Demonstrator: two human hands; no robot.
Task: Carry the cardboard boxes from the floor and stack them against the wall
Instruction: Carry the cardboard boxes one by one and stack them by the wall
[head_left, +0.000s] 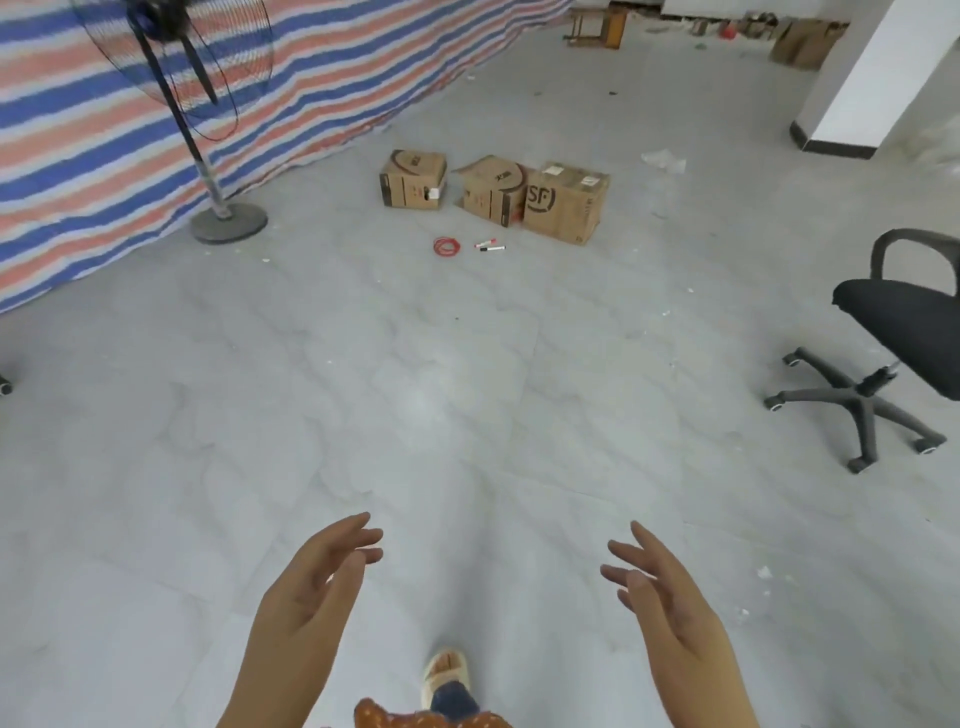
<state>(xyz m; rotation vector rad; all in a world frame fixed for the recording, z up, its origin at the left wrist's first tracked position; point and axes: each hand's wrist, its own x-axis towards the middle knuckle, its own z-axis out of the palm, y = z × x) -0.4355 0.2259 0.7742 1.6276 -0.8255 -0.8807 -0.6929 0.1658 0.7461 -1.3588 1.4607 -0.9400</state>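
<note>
Three brown cardboard boxes stand on the grey floor well ahead of me. The left box (413, 179) stands apart. The middle box (491, 189) touches the larger box marked SF (566, 202) on its right. My left hand (317, 577) and my right hand (660, 587) are raised low in the view, palms facing each other, fingers straight and spread. Both hold nothing and are far from the boxes.
A standing fan (228, 221) rises at the left before a striped tarp wall (78, 135). A black office chair (883, 353) stands at the right. A red wire coil (447, 246) and two markers (488, 245) lie before the boxes. A white pillar (857, 88) is far right.
</note>
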